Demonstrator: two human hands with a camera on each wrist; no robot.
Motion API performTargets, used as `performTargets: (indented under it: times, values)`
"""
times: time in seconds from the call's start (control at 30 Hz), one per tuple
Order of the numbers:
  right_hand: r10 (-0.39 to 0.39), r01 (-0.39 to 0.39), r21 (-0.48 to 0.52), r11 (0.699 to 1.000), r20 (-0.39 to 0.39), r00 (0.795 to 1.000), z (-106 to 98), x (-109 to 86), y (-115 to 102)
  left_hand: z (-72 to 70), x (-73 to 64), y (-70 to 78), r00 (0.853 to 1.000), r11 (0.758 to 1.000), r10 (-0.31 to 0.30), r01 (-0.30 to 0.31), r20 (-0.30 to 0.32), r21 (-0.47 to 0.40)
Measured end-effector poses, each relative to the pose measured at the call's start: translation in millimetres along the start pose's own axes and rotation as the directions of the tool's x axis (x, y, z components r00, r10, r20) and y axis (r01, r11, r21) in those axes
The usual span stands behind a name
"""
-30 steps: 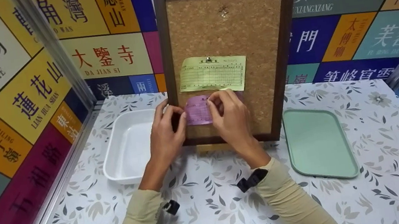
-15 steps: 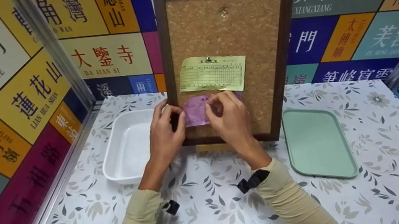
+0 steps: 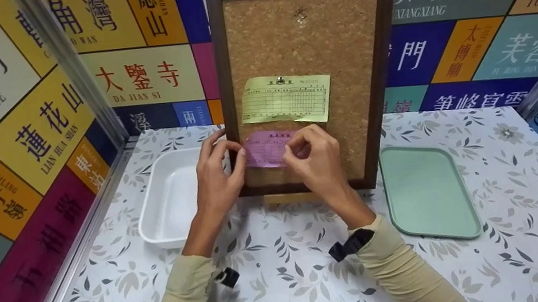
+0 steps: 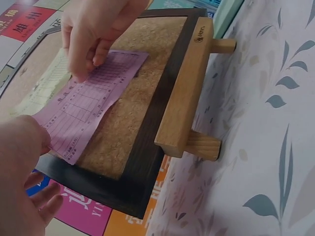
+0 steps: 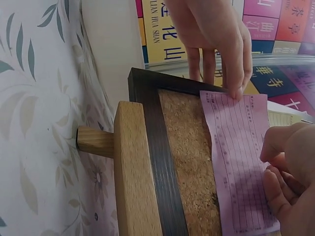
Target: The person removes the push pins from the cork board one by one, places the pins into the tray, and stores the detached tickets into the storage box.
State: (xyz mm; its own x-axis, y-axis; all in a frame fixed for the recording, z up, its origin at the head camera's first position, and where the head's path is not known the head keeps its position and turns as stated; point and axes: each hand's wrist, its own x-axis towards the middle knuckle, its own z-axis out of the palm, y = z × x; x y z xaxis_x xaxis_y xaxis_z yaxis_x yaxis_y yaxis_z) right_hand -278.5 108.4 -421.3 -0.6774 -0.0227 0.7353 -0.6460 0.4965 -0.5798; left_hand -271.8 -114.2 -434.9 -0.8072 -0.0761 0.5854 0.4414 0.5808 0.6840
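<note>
A pink printed slip lies across the lower part of a framed corkboard. My left hand pinches its left end between thumb and forefinger, as the right wrist view shows. The fingers of my right hand are bent, with thumb and forefinger close together at the slip's top edge; whether anything is between these fingertips is hidden. A yellow-green printed slip hangs just above, fastened by a small shiny fastener at its top.
The corkboard leans on a wooden stand. To the left is a white basin, partly behind my left hand. A pale green tray lies to the right on the patterned tablecloth. Sign-covered walls stand behind and at both sides.
The pink slip has shifted slightly left and its printed heading has come into view. My right hand has moved a little right and down; my left hand has moved slightly left.
</note>
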Motion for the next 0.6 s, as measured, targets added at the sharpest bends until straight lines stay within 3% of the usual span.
performTargets:
  times: [0.3,0.6]
  values:
    - [0.006,-0.006,-0.036,0.999,0.016,1.000,-22.0,-7.4,5.2,-17.4,8.3,0.0,0.999,1.000,-0.008,0.006,-0.041,-0.030]
    - [0.005,0.000,-0.088,0.996,0.052,0.999,-52.5,-19.9,12.8,-34.0,15.3,-8.3,0.999,0.999,-0.026,0.025,-0.019,-0.037]
